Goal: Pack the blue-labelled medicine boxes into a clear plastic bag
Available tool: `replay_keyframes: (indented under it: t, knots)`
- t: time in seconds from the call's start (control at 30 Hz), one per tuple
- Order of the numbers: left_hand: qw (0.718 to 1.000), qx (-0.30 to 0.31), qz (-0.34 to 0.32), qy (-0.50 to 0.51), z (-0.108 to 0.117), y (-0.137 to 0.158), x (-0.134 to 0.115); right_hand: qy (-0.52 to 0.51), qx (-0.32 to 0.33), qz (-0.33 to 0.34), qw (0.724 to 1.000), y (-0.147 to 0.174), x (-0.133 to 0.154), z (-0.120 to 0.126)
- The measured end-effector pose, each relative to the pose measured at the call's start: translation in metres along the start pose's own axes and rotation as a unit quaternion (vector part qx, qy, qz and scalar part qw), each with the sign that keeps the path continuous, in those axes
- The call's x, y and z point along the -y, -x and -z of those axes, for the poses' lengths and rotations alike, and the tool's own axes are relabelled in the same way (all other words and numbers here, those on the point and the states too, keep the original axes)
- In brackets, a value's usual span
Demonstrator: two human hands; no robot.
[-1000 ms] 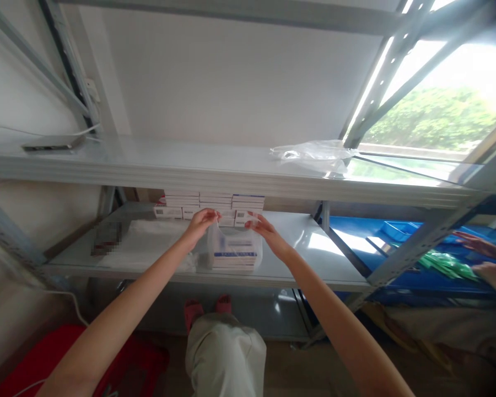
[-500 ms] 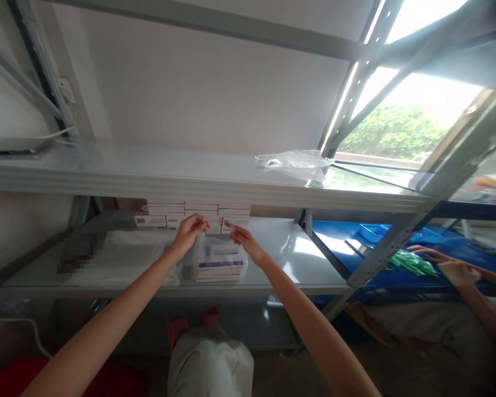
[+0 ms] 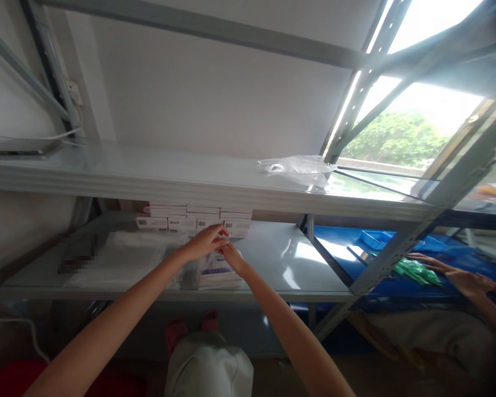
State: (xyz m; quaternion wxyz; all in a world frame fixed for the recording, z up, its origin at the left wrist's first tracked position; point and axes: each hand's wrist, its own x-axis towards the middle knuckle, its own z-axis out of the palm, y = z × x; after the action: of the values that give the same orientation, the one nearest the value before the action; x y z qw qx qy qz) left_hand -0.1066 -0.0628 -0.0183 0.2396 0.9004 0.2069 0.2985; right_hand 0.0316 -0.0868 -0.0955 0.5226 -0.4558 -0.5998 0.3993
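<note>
A clear plastic bag [image 3: 236, 280] stands on the lower shelf with a small stack of white and blue boxes [image 3: 217, 271] inside. My left hand [image 3: 204, 242] is closed just above it, fingers bent over and pinching at the top of the bag. My right hand [image 3: 233, 258] meets it there, its fingertips pressed together against the left fingers on the gathered plastic. The bag's top is mostly hidden by both hands.
Behind the bag are stacked white boxes [image 3: 177, 223]. Flat clear plastic bags [image 3: 128, 256] lie to the left. Overhead, the upper shelf's edge [image 3: 169, 190] runs across, with a crumpled plastic bag [image 3: 300, 168] on it. At right, another person's hands [image 3: 467, 278] are beside green packets [image 3: 417, 270].
Both hands have come together over the bag; before, they were apart on either side of its top. The bag's top is now drawn in between them. The view has shifted slightly.
</note>
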Motion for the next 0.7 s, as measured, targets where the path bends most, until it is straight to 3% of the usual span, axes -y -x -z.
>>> replay_keyframes:
  t: [0.1,0.3,0.7]
  knots:
    - [1.000,-0.002,0.024,0.008,0.004,0.010,0.013,-0.008,0.001,-0.033,0.999,0.004,0.002,0.005]
    - [0.994,-0.040,-0.017,-0.097,0.006,0.025,0.025,-0.037,-0.019,-0.060,0.997,0.013,0.009,0.005]
    - [0.947,-0.063,-0.089,-0.301,0.003,0.043,0.022,-0.011,-0.085,-0.005,0.996,0.019,-0.008,0.009]
